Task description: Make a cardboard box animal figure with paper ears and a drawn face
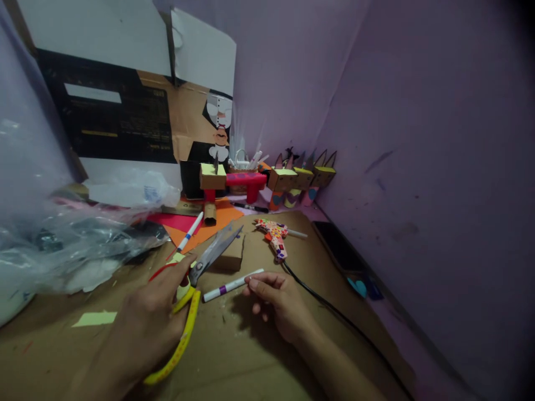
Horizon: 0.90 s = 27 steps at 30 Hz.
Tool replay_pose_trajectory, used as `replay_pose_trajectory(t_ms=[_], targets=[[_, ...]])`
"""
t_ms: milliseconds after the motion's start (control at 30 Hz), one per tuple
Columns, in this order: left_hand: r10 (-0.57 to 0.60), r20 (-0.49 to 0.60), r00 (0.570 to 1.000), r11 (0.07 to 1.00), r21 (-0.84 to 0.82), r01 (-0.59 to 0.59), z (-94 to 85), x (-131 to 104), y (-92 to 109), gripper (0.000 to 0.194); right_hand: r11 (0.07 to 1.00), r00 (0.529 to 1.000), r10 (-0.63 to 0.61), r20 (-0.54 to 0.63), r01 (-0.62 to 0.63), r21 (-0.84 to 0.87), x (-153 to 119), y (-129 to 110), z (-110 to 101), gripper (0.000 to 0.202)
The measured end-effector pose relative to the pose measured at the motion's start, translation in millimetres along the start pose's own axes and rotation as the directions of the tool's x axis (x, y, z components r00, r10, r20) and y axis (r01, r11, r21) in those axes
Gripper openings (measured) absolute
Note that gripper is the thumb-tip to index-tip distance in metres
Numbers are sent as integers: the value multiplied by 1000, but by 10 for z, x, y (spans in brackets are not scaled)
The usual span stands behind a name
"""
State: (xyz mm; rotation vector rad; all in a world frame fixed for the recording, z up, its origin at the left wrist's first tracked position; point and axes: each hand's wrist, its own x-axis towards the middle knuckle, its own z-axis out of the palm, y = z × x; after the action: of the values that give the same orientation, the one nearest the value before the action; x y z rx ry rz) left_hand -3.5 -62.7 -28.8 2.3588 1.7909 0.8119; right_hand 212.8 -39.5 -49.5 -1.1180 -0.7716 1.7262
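Note:
My left hand (146, 320) is closed around scissors (195, 295) with a yellow handle, their metal blades pointing away and to the right. The blades are slightly apart and pass over a small cardboard block (228, 256). My right hand (282, 303) has thumb and forefinger pinched together at the far end of a white marker (223, 289) with a purple band. Whether a tiny piece sits in that pinch, or the fingers touch the marker, I cannot tell. Beyond it lies a flower-patterned glue gun (273, 236) with a glue stick in its back.
Cardboard (234, 362) covers the table. Clear plastic bags (125, 223) crowd the left. Another marker (191, 231) lies on orange paper (225, 214). Several cardboard animal figures (282, 181) stand behind, near a basket (244, 167). A phone (338, 245) and the gun's cord (334, 309) are right.

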Motion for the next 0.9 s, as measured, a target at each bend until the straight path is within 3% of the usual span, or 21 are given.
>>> replay_pose_trajectory(t_ms=[233, 500, 667, 900], targets=[[176, 67, 982, 980, 86, -182, 138, -91, -62, 65, 999, 999, -32, -22, 32, 11, -14, -18, -9, 36], [177, 149, 973, 972, 126, -196, 154, -103, -37, 65, 998, 997, -61, -49, 60, -26, -28, -15, 5, 34], [206, 305, 930, 954, 149, -261, 114, -76, -3, 68, 990, 992, -115, -51, 110, -88, -37, -40, 6, 26], [107, 415, 904, 964, 179, -196, 28, -36, 150, 65, 983, 990, -133, -37, 127, -136, -82, -130, 5, 15]])
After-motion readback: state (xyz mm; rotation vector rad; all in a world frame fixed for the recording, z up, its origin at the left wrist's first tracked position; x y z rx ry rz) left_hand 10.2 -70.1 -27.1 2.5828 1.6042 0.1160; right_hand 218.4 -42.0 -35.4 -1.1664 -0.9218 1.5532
